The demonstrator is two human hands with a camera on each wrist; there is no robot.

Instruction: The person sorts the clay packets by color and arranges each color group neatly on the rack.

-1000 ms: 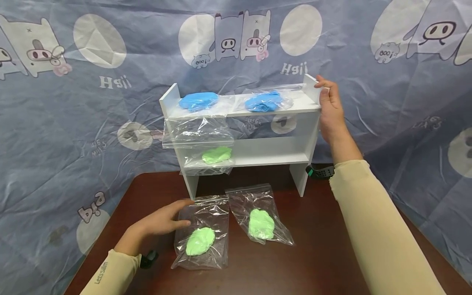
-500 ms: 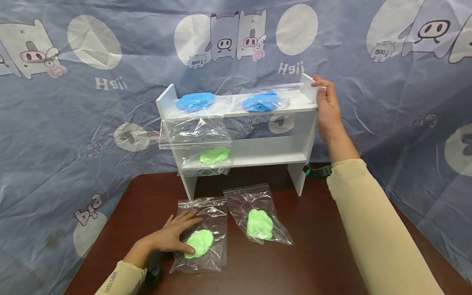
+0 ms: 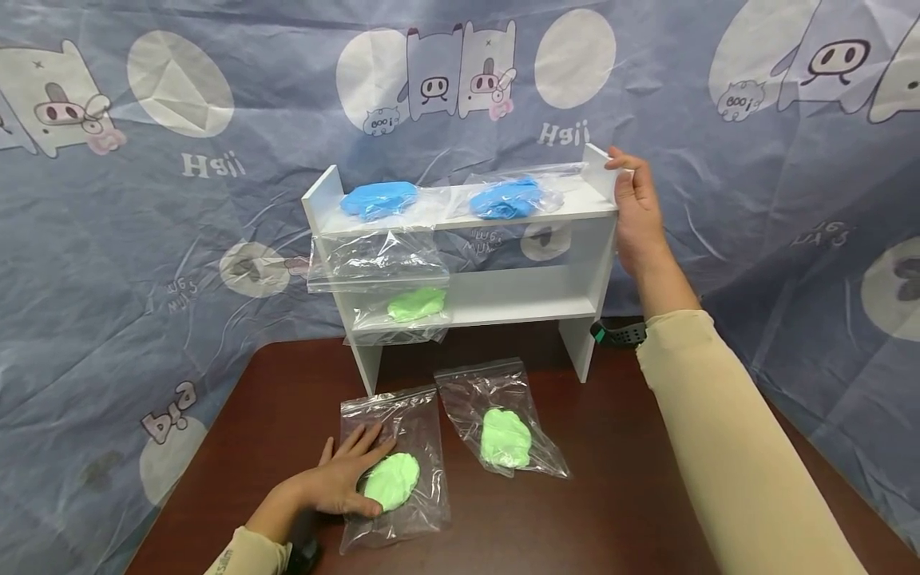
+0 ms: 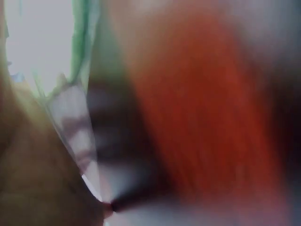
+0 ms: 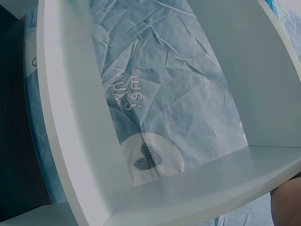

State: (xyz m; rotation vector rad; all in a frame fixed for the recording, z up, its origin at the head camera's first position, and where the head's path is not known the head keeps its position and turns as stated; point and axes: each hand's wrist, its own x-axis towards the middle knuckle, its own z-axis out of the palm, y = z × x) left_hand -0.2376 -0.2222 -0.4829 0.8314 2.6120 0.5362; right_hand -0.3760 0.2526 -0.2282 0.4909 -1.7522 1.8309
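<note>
In the head view my left hand (image 3: 338, 479) rests with spread fingers on a clear zip bag (image 3: 420, 511), around a flat green lump (image 3: 392, 481) inside it. My right hand (image 3: 639, 212) grips the upper right side panel of a white two-tier shelf (image 3: 532, 302). Beside the first bag lies another zip bag (image 3: 489, 379) with a green lump (image 3: 505, 438). The left wrist view is blurred; a bright green-edged patch (image 4: 51, 42) shows there. In the right wrist view the shelf's boards (image 5: 75, 113) fill most of the picture, with part of my right hand (image 5: 287, 202) at the corner.
On the upper tier lie two bagged blue lumps, one left (image 3: 378, 200) and one right (image 3: 506, 199). A bagged green lump (image 3: 417, 305) is on the lower tier's left, its bag overhanging the front. A patterned cloth (image 3: 273, 120) hangs behind the dark red table (image 3: 575, 511).
My left hand has moved from the bag's upper left edge down onto it, around the green lump. The bag has slid slightly nearer and turned a little. My right hand keeps its grip.
</note>
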